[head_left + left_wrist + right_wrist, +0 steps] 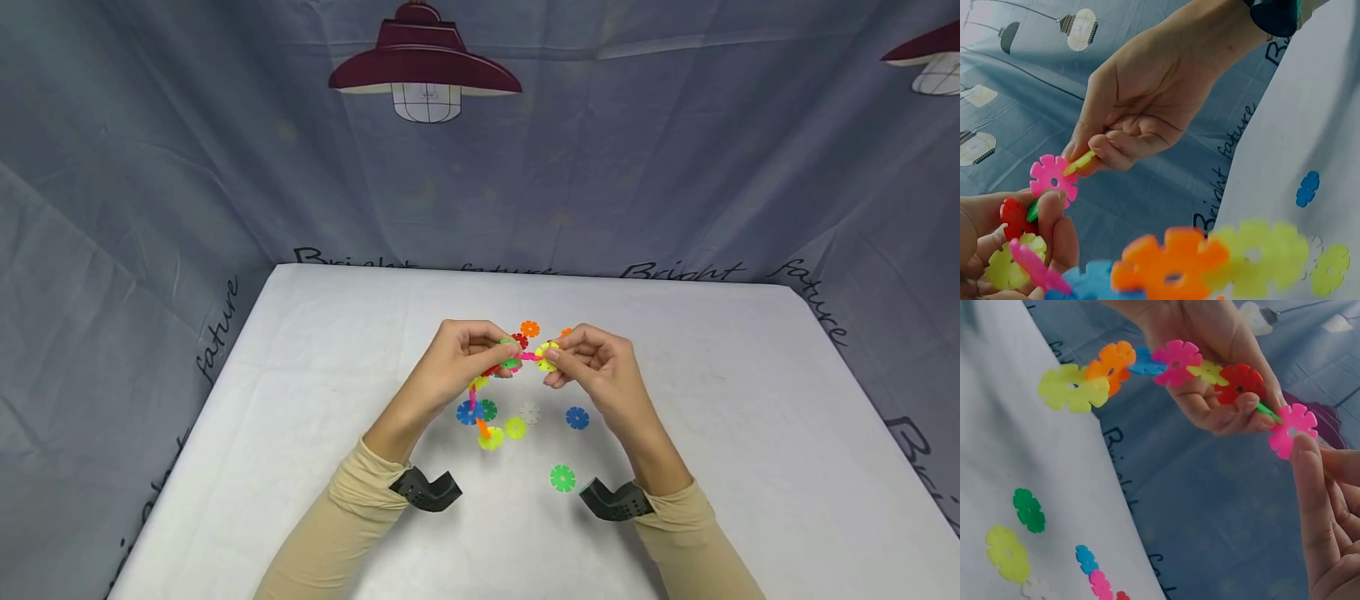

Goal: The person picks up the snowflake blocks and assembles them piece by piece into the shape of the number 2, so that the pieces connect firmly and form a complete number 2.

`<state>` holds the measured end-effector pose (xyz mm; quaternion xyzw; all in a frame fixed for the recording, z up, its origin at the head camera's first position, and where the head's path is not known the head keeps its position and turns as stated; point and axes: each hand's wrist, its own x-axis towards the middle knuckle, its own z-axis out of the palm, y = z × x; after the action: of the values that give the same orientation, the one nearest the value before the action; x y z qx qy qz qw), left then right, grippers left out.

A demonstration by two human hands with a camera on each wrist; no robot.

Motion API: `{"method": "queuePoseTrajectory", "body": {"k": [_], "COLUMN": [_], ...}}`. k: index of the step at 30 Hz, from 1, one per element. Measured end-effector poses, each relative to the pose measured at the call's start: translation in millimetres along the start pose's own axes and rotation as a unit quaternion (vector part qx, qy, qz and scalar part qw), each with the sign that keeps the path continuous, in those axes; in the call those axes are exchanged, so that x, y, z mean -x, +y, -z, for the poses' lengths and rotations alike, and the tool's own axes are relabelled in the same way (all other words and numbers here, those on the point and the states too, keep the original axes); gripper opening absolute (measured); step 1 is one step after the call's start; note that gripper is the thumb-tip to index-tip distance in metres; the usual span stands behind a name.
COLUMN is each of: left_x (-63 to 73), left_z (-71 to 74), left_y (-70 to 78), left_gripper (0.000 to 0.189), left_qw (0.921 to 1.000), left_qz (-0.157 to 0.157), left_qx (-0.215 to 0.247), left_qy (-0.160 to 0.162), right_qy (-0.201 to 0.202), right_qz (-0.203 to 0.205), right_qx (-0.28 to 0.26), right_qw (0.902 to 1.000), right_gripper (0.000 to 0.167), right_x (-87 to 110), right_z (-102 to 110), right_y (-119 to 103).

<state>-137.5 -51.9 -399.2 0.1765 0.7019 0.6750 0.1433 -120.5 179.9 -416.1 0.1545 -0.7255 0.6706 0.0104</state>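
Note:
My left hand [467, 357] grips a chain of slotted plastic flower discs, pinching it at a green disc [510, 353] near one end. In the right wrist view the chain runs from a yellow disc [1072, 389] through orange [1110, 367], blue [1147, 362], pink [1176, 364], yellow and red [1240, 384] to green and a pink end disc [1293, 430]. A loop of it hangs below the left hand. Thumb and finger of my right hand [600, 360] pinch a yellow disc [1080, 163] at the pink disc's edge; how deep it is slotted in, I cannot tell.
Loose discs lie on the white table [735, 400]: blue [577, 417], light green [562, 478], yellow [515, 427], white [529, 412], dark green [490, 409] and orange [529, 328]. Several more are partly behind the hands. A printed grey-blue curtain [600, 167] surrounds the table.

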Motion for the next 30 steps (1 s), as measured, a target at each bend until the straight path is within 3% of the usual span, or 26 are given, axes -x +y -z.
{"method": "queuePoseTrajectory", "body": {"k": [11,18,23,25,27,30], "left_x": [-1.1,-2.5,-3.3,-3.4,-3.2,-3.1], "left_z": [-5.8,-8.0,-7.5,-7.3,-7.2,-7.6], "left_y": [-2.3,-1.7,-2.8,-3.7,-4.4,-5.4], "left_gripper": [0.018,0.019,0.015,0.015,0.015,0.015], "left_qw": [0.9952,0.9956,0.9961,0.9961,0.9961,0.9962], "left_qz": [0.012,0.031,0.025,0.028,0.032,0.034], "left_qx": [-0.058,-0.043,-0.053,-0.058,-0.061,-0.062], "left_qy": [-0.078,-0.077,-0.066,-0.06,-0.055,-0.051], "right_qy": [-0.018,-0.054,-0.076,-0.094,-0.121,-0.185], "right_qz": [-0.012,-0.037,-0.053,-0.071,-0.1,-0.144], "right_qx": [0.01,0.002,0.058,0.104,0.165,0.277], "right_qw": [0.9997,0.9979,0.994,0.9876,0.9738,0.9319], "right_gripper": [0.012,0.016,0.026,0.029,0.031,0.035], "right_x": [-0.1,-0.9,-3.0,-4.6,-5.8,-5.7], "right_z": [-2.3,-5.0,4.5,10.9,17.8,28.6], "right_y": [-0.2,3.3,1.6,2.8,5.9,13.3]}}
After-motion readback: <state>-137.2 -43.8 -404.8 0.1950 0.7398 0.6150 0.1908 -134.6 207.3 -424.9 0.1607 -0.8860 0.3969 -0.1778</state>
